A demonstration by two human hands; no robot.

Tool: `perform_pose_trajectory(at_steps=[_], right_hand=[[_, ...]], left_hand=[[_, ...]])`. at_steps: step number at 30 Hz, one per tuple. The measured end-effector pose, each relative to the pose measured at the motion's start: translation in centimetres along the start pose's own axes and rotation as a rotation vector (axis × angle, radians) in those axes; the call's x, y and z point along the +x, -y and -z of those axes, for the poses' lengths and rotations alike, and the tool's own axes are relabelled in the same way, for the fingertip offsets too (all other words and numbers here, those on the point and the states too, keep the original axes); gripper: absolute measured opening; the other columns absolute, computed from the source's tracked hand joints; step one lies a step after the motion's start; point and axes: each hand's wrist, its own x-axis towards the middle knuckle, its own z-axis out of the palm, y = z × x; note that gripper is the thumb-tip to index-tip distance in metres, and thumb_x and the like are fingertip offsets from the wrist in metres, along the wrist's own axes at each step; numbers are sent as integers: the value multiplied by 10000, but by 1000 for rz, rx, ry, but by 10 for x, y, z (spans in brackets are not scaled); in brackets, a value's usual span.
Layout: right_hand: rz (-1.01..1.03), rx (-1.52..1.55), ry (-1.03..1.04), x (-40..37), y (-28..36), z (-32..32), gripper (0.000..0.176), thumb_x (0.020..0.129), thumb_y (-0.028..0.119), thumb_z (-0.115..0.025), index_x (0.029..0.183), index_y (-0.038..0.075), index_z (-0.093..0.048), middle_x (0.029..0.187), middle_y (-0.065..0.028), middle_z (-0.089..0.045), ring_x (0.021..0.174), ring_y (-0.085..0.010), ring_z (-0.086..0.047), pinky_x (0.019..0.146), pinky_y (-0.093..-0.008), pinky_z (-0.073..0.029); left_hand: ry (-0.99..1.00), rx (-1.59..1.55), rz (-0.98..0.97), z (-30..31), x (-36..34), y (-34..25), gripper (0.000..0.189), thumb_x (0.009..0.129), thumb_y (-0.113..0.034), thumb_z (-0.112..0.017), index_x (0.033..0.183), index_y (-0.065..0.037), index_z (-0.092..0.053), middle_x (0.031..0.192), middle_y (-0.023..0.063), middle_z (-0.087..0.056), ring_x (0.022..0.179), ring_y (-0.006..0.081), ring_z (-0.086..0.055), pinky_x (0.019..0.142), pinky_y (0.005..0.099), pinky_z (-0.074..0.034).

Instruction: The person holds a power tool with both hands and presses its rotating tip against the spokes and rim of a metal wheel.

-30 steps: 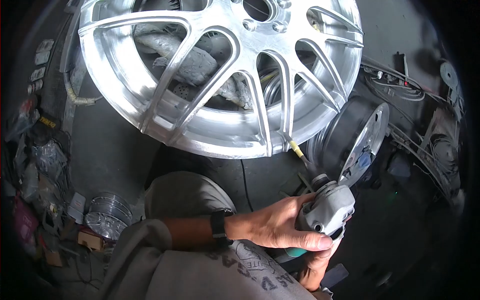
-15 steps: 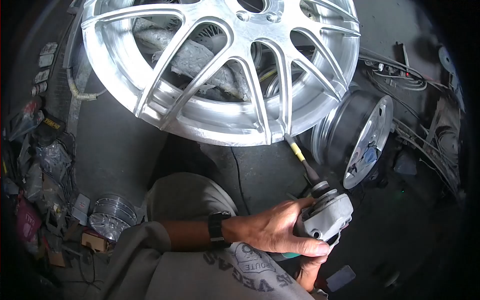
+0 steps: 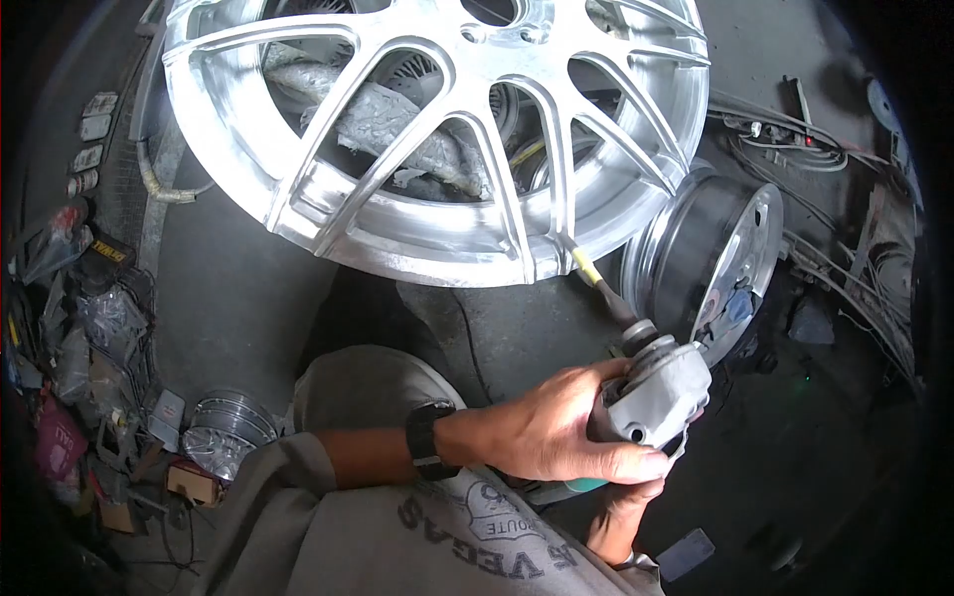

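Note:
A bare silver alloy wheel (image 3: 397, 266) with split spokes fills the top of the head view. My left hand (image 3: 542, 427), a black watch on its wrist, is closed around the grey head of an angle grinder (image 3: 656, 392). From that head a thin shaft with a yellow band (image 3: 586, 266) points up to the wheel. Its tip meets the lower rim beside the foot of a spoke. Below, my right hand (image 3: 628, 507) is wrapped round the grinder's body, mostly hidden by the left hand and the tool. A bit of green casing (image 3: 581, 485) shows under the left hand.
Another wheel (image 3: 686, 263) stands on edge at the right, close behind the shaft. A small wheel (image 3: 231, 432) lies on the floor at lower left, near a cardboard box (image 3: 191, 483). Bags and tools clutter the left edge. Cables (image 3: 795, 139) run along the right.
Both hands have moved the grinder slightly up and to the right. The shaft's tip has shifted from the rim's outer edge inward, towards the spoke. The view has shifted a little.

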Motion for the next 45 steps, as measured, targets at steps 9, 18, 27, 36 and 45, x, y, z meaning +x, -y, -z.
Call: perform_pose_trajectory(at_steps=[9, 18, 27, 36, 45], right_hand=[[-36, -160, 9, 6, 18, -6, 1178, 559, 719, -806, 1342, -69, -413, 1217, -100, -575, 1085, -195, -569, 942, -351, -451], [-60, 0, -38, -19, 2, 8, 1166, 485, 586, -911, 1349, -29, -426, 1234, -111, -565, 1103, -240, -575, 946, -390, -477], [-163, 332, 307, -45, -49, 64, 1205, 627, 821, -649, 1484, 60, -276, 1482, -100, -348, 1356, -280, -338, 1142, -418, -252], [-168, 444, 244, -41, -49, 59, 1180, 648, 816, -635, 1495, 80, -269, 1517, -101, -308, 1389, -289, -293, 1171, -424, -203], [-128, 276, 127, -37, -38, 50, 1178, 656, 840, -589, 1498, 83, -265, 1520, -107, -307, 1392, -298, -295, 1170, -436, -211]], left_hand=[[-25, -74, -14, 0, 2, 5, 668, 801, -384, -754, 1203, 76, -484, 1009, 130, -648, 959, 193, -608, 895, 335, -468], [-38, 65, 4, -7, -10, 14, 659, 786, -424, -743, 1160, 69, -519, 997, 134, -645, 942, 204, -615, 882, 340, -475], [-14, 157, 43, -17, -21, 32, 630, 812, -389, -731, 1183, 57, -486, 978, 140, -651, 935, 213, -624, 887, 363, -486], [-70, 185, 39, -14, -18, 26, 609, 819, -408, -721, 1154, 50, -501, 981, 138, -650, 911, 218, -624, 873, 368, -493], [-69, 228, 67, -10, -12, 23, 650, 807, -339, -769, 1198, 81, -463, 1043, 151, -641, 962, 198, -621, 876, 346, -499]])
